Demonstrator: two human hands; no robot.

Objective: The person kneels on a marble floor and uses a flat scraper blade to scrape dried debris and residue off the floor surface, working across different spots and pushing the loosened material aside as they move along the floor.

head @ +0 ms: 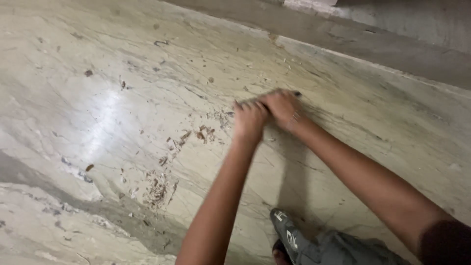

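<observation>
Both hands sit low on the marble floor (pixel 122 113), side by side and touching. The left hand (pixel 248 120) and right hand (pixel 283 108) look curled onto a thin dark thing (pixel 296 93) poking out past the right knuckles. It's blurry, so I can't tell either grip. Wood scraps (pixel 157 189) lie off to the left.

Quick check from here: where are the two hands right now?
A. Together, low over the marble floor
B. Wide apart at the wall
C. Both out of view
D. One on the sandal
A: the left hand and right hand meet, blurred, over the marble floor beside scattered debris.
</observation>
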